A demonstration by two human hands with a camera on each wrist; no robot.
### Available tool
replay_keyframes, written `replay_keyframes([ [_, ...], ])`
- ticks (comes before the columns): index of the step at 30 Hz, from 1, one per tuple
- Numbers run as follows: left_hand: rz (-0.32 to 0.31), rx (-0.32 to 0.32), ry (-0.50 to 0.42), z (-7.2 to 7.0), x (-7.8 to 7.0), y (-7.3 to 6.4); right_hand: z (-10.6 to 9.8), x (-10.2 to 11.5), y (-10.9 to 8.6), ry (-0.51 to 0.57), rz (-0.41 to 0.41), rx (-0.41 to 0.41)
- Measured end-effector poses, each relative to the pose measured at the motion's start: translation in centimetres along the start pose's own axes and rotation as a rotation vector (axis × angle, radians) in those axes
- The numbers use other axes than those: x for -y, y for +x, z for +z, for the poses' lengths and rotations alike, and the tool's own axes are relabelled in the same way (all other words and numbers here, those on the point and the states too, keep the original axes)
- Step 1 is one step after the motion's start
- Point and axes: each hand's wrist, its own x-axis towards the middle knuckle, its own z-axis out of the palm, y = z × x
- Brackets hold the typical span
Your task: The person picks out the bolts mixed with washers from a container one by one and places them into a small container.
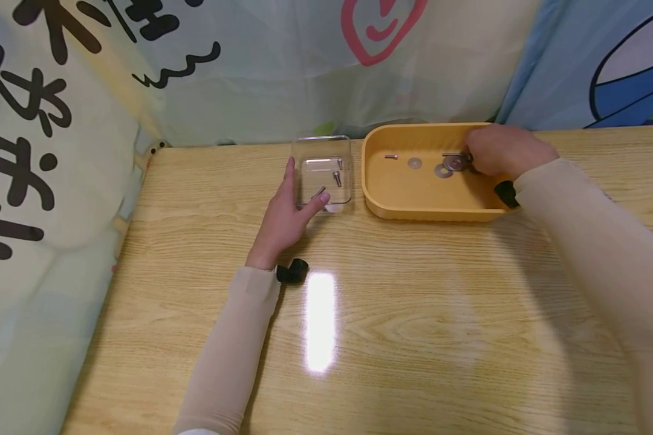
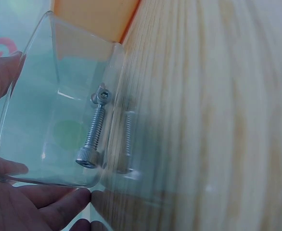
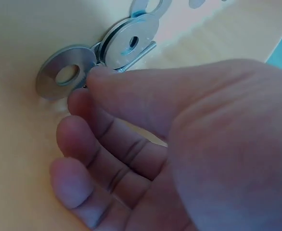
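Observation:
My left hand [image 1: 280, 220] grips a small clear plastic box [image 1: 350, 172] at its left side and front, thumb at one edge and fingers along another. Several silver socket-head screws [image 2: 93, 132] lie in that box. My right hand [image 1: 503, 150] reaches into the right end of a yellow tray [image 1: 413, 196]. Close up in the right wrist view, its thumb and index fingertip pinch a thin screw [image 3: 140, 55], whose head end is mostly hidden by the fingers. Flat metal washers [image 3: 69, 60] lie right beside the fingertips, some of them stacked.
Farther left in the tray are a loose screw [image 1: 391, 157] and a single washer [image 1: 415, 163]. Box and tray stand side by side at the back of the wooden table [image 1: 392, 314], against a printed cloth [image 1: 272, 72]. Another cloth edge hangs along the table's left side.

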Motion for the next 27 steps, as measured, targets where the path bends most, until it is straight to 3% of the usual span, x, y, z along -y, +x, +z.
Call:
replay_keyframes([
  [27,-0.004,0.002,0.007,0.06,-0.06,-0.03,0.69,-0.07,-0.01,-0.127,-0.004,-0.075],
])
